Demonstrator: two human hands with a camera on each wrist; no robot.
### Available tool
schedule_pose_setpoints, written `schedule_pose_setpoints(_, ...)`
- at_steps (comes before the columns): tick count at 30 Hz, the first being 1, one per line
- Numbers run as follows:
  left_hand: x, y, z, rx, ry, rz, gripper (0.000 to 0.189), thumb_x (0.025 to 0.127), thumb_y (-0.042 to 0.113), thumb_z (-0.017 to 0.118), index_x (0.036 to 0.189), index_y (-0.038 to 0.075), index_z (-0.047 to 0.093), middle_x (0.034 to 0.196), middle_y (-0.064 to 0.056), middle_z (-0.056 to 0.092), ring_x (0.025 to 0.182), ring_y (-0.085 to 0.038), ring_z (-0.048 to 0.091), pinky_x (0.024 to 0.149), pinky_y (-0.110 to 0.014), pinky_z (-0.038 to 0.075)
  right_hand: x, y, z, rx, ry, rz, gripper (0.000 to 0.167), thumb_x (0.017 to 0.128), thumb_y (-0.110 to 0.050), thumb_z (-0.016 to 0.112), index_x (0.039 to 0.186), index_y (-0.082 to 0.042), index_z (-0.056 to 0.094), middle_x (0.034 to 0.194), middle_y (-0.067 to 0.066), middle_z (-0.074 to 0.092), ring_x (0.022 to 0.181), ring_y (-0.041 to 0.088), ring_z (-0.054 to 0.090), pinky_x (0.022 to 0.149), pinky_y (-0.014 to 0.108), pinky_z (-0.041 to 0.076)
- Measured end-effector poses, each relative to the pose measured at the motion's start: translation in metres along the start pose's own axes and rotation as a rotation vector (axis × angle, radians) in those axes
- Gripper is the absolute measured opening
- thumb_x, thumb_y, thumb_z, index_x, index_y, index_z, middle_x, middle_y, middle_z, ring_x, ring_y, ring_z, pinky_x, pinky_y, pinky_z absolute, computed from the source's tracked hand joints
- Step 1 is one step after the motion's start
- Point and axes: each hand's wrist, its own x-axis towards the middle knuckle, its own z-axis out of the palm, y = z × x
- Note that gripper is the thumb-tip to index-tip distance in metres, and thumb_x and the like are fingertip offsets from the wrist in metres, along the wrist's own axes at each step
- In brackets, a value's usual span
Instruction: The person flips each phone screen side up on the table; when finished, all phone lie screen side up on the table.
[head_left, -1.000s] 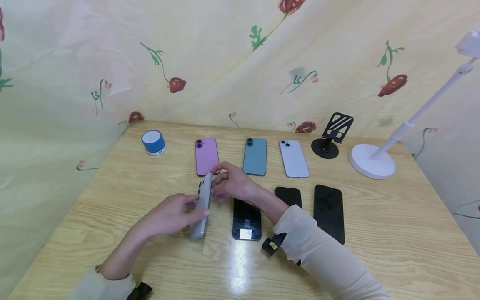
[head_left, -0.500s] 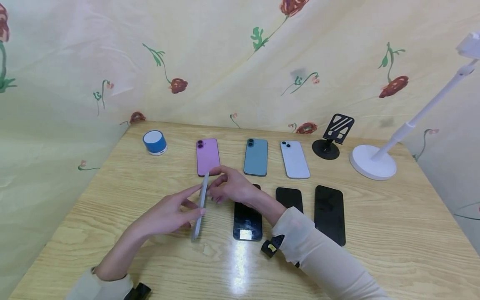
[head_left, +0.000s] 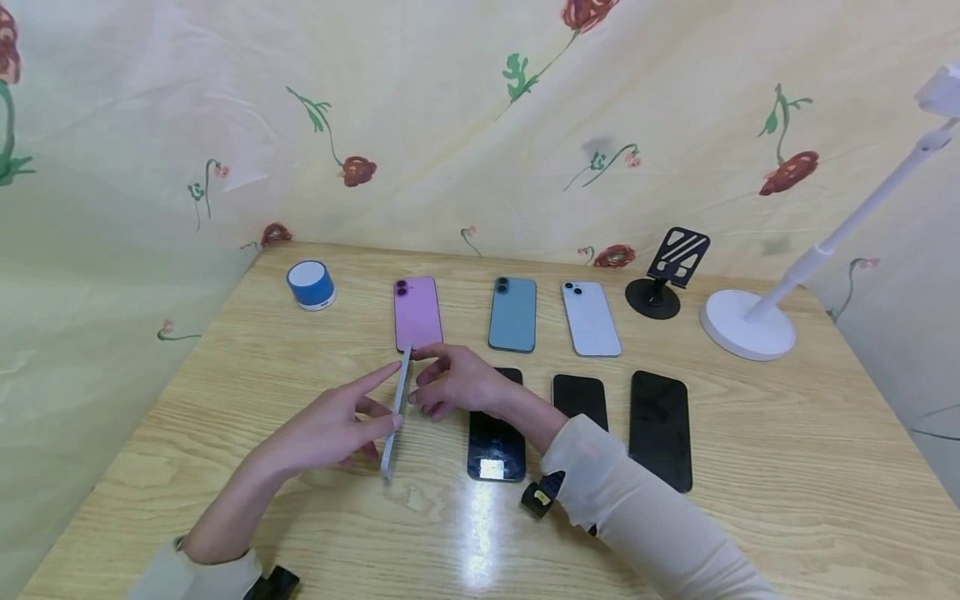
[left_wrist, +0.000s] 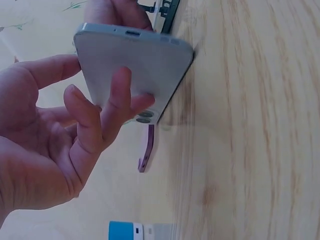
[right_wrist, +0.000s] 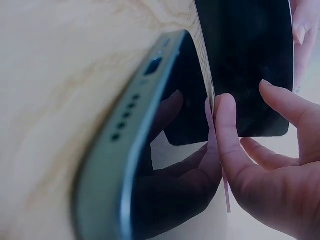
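A pale silver smartphone [head_left: 396, 417] stands tilted on its long edge, its bottom end toward me. My left hand [head_left: 322, 429] holds it, thumb at the upper edge and fingers against the back, where camera lenses [left_wrist: 145, 117] show in the left wrist view. My right hand [head_left: 457, 382] holds the far end. In the right wrist view its thumb touches the dark screen [right_wrist: 245, 60], and another finger reaches round the end. A purple phone [head_left: 417, 312] lies face down just beyond. A black-screened phone [head_left: 497, 446] lies partly beneath my right wrist.
Along the back lie a teal phone [head_left: 512, 315] and a pale blue phone [head_left: 591, 319]. More dark-screened phones [head_left: 660, 433] lie at right. A blue-and-white cylinder [head_left: 311, 285], a black phone stand [head_left: 663, 275] and a white lamp base [head_left: 748, 325] stand on the wooden table [head_left: 787, 467].
The silver phone has turned, so its back no longer shows in the head view and it appears nearly edge-on. Both hands have shifted slightly left with it.
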Motion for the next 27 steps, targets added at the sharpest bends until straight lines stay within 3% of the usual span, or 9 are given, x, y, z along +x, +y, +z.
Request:
schedule_pose_setpoints(18,-0.001,-0.006,-0.005,-0.085,-0.028,0.005,0.079,0.105,0.024,0.065,0.171,0.021,0.021,0.125,-0.017,0.07,0.083,-0.024,0.071,0.057,-0.037,0.055,-0.001,0.0,0.0,-0.027,0.009,0.027,0.074,0.091,0.0,0.078,0.157,-0.006,0.046,0.114,0.016,0.059,0.079,0.022,0.072,0.074,0.038,0.065)
schedule_pose_setpoints(27,-0.002,-0.011,-0.008,-0.081,-0.021,0.021,0.079,0.104,0.019,0.064,0.17,0.012,0.022,0.13,-0.02,0.068,0.082,-0.023,0.068,0.055,-0.035,0.054,-0.002,0.001,-0.003,-0.045,0.017,0.044,0.074,0.09,0.003,0.078,0.156,0.0,0.046,0.108,0.013,0.06,0.08,0.02,0.071,0.075,0.036,0.065)
